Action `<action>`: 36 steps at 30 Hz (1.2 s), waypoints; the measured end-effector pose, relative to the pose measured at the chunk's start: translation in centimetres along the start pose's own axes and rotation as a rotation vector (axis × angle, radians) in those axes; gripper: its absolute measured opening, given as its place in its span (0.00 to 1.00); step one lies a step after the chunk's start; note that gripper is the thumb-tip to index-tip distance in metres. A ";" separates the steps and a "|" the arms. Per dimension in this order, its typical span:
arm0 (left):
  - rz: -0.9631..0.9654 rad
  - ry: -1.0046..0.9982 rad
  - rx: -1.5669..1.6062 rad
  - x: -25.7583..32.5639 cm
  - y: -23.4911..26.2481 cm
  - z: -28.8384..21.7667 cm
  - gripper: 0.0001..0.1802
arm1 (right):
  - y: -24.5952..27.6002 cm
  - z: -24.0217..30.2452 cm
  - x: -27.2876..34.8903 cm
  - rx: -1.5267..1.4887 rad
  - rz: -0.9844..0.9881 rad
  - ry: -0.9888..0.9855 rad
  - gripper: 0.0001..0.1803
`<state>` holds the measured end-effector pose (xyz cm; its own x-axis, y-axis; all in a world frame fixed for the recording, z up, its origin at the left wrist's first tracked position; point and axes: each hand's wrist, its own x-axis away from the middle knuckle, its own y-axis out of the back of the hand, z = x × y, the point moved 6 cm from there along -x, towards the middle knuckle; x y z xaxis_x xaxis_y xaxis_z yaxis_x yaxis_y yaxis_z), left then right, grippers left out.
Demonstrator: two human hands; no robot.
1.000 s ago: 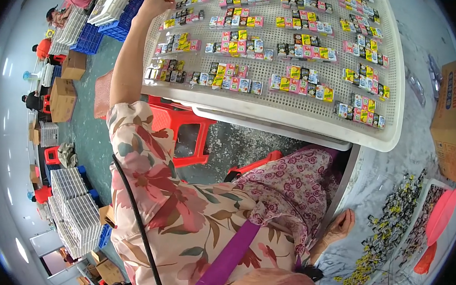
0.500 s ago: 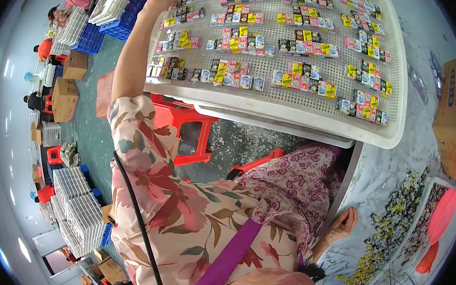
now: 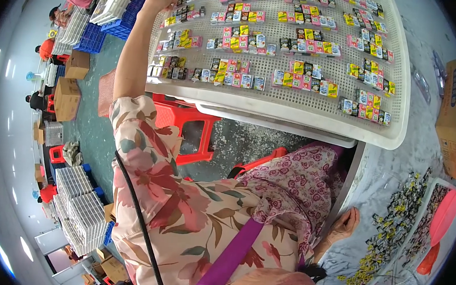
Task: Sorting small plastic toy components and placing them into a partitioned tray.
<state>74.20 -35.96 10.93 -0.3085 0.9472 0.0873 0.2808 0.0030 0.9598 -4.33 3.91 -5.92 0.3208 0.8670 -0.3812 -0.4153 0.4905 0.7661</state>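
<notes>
A large white perforated tray [image 3: 306, 107] fills the upper part of the head view. On it lie several rows of clear packs of small boxes [image 3: 305, 83] in pink, yellow, black and white. My left arm stretches up to the tray's left side, where my left hand [image 3: 161, 0] has its fingers curled over the rim, beside a pack. My right hand [image 3: 343, 224] rests on the pale marbled tabletop [image 3: 373, 170], fingers loosely bent, a gap showing between them and nothing visible inside. A heap of small black and yellow pieces [image 3: 393, 225] lies to its right.
Right of the tray stand a cardboard carton [image 3: 452, 122] and clear plastic pieces [image 3: 421, 85]. A pink scoop-like thing [image 3: 446, 213] lies by a white bin. Red stools [image 3: 186, 123] are under the tray's near side. Stacked crates [image 3: 76, 200] and several people stand far left.
The whole view has shifted very slightly. Both hands keep their places, and the tray with its packs looks the same.
</notes>
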 end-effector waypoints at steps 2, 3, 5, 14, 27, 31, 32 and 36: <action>-0.035 -0.005 0.025 -0.2 0.2 0.4 0.09 | -0.1 -0.3 0.1 -0.018 0.011 -0.036 0.08; -0.036 -0.003 0.025 -0.3 0.0 0.7 0.09 | -0.2 -0.4 0.1 -0.003 0.012 -0.024 0.08; -0.047 0.004 0.068 -0.6 -0.3 1.0 0.08 | -0.2 -0.4 0.1 0.015 0.013 -0.013 0.08; -0.120 0.013 -0.018 -0.2 -0.3 0.4 0.06 | -0.2 -0.8 0.2 0.015 0.012 -0.041 0.09; -0.205 -0.052 -0.181 -0.5 -0.2 0.5 0.08 | -0.1 0.0 0.0 0.020 0.004 0.030 0.07; -0.217 -0.072 -0.175 -0.6 0.0 0.7 0.08 | -0.3 -0.4 0.3 0.023 -0.004 0.103 0.09; -0.222 -0.087 -0.196 -0.6 -0.1 0.5 0.07 | -0.3 -0.3 0.3 0.024 -0.005 0.102 0.09; -0.166 -0.060 -0.188 -1.1 -0.2 0.5 0.07 | -0.3 -0.6 0.4 0.029 -0.006 0.121 0.09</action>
<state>74.95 -36.80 10.51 -0.2799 0.9561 -0.0866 0.0551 0.1060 0.9928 -4.56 4.19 -6.63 0.2178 0.8689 -0.4444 -0.3879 0.4949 0.7775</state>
